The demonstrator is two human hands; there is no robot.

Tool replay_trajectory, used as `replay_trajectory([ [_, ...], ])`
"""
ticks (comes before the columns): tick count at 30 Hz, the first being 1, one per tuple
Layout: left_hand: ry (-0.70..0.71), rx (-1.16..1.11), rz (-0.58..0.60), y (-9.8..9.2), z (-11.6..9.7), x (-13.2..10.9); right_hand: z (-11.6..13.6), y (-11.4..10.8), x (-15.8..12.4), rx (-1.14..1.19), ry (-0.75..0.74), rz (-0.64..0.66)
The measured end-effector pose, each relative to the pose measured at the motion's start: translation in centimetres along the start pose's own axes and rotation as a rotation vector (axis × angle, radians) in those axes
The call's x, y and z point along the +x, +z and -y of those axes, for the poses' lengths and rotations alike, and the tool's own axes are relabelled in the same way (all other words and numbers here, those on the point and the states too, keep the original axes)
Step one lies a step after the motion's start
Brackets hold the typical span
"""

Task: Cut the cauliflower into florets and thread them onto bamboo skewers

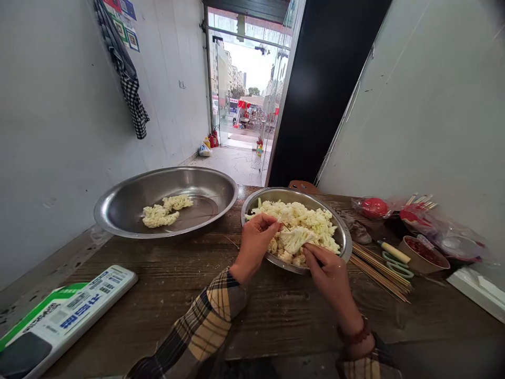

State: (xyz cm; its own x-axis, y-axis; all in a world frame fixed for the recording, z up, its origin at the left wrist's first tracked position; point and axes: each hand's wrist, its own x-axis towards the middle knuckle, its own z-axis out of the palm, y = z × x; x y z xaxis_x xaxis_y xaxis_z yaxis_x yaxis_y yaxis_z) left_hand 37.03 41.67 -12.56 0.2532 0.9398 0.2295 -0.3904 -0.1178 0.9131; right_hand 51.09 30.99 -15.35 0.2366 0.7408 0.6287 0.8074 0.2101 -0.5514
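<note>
A round metal bowl [347, 239] full of cauliflower florets [315, 221] stands in front of me. Over its near part my left hand [256, 239] pinches a thin wooden skewer [285, 227] between thumb and fingers. My right hand [326, 269] is closed on the stem end of a cauliflower piece [296, 240], close to the skewer's tip. Whether the tip is inside the piece is too small to tell. To the left, a large oval metal basin [130, 225] holds a few cauliflower pieces [160, 215].
Bamboo skewers [381, 271] lie right of the bowl, beside a peeler-like tool with a pale handle [395, 252], a bowl of red contents [424, 252] and plastic-wrapped items [374, 208]. A long white box [84, 310] lies at the table's left.
</note>
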Motion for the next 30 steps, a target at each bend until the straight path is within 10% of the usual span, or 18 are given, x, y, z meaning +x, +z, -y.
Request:
replay_trajectory([
  [19,0.572,0.581,0.019,-0.4,1.1,-0.2,-0.1,0.4,-0.2,0.021,0.008,-0.045],
  [30,0.557,0.580,0.188,-0.1,0.5,-0.6,0.4,0.3,-0.1,0.080,0.060,-0.047],
])
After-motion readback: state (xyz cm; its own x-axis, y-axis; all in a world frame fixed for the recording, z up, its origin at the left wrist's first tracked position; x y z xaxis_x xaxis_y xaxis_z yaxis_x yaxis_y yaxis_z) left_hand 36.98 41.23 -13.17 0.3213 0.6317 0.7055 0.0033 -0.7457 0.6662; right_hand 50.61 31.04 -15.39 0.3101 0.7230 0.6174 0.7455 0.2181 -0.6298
